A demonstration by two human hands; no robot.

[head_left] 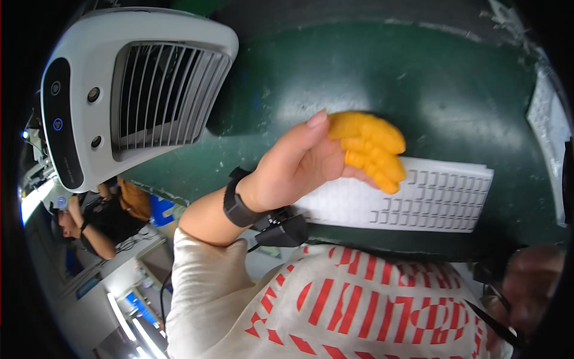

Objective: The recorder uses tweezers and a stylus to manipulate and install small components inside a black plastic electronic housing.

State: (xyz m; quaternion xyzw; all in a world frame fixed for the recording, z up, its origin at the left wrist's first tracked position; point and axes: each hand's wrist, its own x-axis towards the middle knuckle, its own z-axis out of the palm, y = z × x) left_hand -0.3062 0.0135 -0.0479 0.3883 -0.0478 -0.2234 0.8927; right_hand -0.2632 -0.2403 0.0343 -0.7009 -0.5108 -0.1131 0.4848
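Head view: nearest the body was the white shirt (359, 311) with red print, and at lower right sat a blurred skin-coloured shape (535, 275); whether it was the right hand could not be told. A black wristband (234, 203) circled the left wrist, with a small black device (284, 228) beside it. Yellow finger covers (375, 134) sat on the upper fingers of the left hand (308, 152), their long axis along those fingers, tips pointing right and slightly down. The thumb (302, 136) was bare, its tip just beside the top cover's base. The fingers were loosely curled, half open, gripping nothing visible. Beneath lay a white sheet (445, 194) with rows of small boxes, on a green table (454, 113). Farther off stood a white heater (84, 143) with a slatted front; beyond it, at left, was a co-worker (98, 224).
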